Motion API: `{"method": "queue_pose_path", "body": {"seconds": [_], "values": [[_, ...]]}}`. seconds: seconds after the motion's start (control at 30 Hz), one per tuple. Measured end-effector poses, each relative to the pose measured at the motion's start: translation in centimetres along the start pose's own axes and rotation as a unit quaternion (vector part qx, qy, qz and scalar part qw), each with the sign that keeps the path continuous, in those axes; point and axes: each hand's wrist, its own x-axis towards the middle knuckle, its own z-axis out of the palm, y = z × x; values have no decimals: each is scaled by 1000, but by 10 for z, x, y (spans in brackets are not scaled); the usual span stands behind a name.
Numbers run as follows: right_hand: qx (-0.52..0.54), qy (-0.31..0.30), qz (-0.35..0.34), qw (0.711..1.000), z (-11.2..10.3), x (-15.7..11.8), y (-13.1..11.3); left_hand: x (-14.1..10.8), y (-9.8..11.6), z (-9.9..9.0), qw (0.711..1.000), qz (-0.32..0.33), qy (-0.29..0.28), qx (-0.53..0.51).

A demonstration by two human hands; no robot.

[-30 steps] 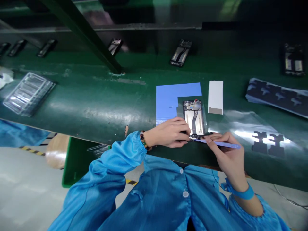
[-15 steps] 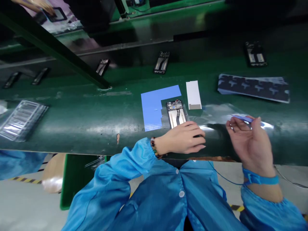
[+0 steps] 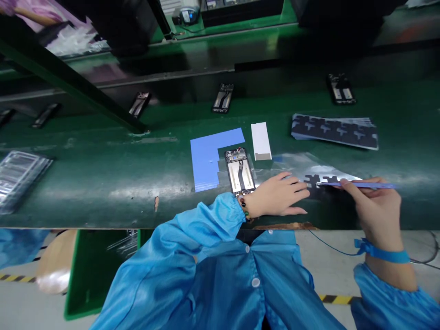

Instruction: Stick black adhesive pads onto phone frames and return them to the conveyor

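My left hand (image 3: 280, 195) lies palm down on the bench, fingers spread, just right of an opened phone (image 3: 240, 172). Its fingertips reach the left side of a clear sheet with black die-cut pieces (image 3: 312, 180). Pinched in my right hand (image 3: 376, 197) are purple tweezers (image 3: 364, 185), their tip at the black pieces. The phone's inside faces up, beside a blue L-shaped sheet (image 3: 204, 160). A white card (image 3: 261, 141) sits just right of the phone's top.
A stack of black-patterned sheets (image 3: 335, 131) lies at the right. Farther back are more opened phones (image 3: 223, 98). Clear plastic trays (image 3: 22, 176) stand at the left, near a slanted green post (image 3: 85, 85). Below the bench edge is a green bin (image 3: 92, 270).
My left hand has moved right, off the phone, onto the bench by the clear sheet. My right hand has turned over, bringing the tweezers to the black pieces. The view has shifted slightly.
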Motion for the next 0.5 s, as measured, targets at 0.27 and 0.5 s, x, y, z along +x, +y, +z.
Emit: {"method": "queue_pose_path", "body": {"seconds": [0.27, 0.5], "values": [[23, -27, 20, 999, -4, 7, -4, -5, 1, 3, 999, -7, 5, -41], [-66, -44, 21, 997, -7, -14, -6, -8, 1, 2, 999, -21, 11, -44]]}}
